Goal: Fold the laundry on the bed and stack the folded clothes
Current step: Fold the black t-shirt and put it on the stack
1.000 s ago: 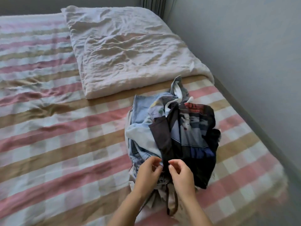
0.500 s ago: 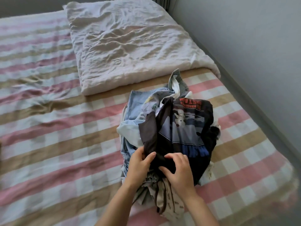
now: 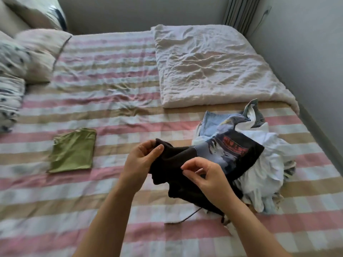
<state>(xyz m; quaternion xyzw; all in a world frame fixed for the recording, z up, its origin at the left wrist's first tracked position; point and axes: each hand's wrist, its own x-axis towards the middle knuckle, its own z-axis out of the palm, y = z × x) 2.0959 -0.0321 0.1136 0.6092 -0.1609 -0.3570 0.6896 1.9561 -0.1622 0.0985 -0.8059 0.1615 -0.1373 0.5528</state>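
– Left hand (image 3: 139,160) is raised off the bed, thumb uppermost, thumb and fingers pinching one edge of the dark printed T-shirt (image 3: 232,153).
– And the other?
– My right hand (image 3: 207,175) is just beside it, back toward me, fingers curled and nipping a fold of the same shirt. From my hands the cloth runs right, onto the laundry pile (image 3: 267,169).
– What's around?
– Well left of my left hand, a folded green garment (image 3: 73,151) lies flat on the striped bed (image 3: 111,101). Beyond my right hand lies a folded white blanket (image 3: 209,67), and far left are pillows (image 3: 37,54). A dark cord (image 3: 185,218) lies on the sheet below my right wrist.
– Anything in the way?
– My right hand and forearm cover part of the shirt.
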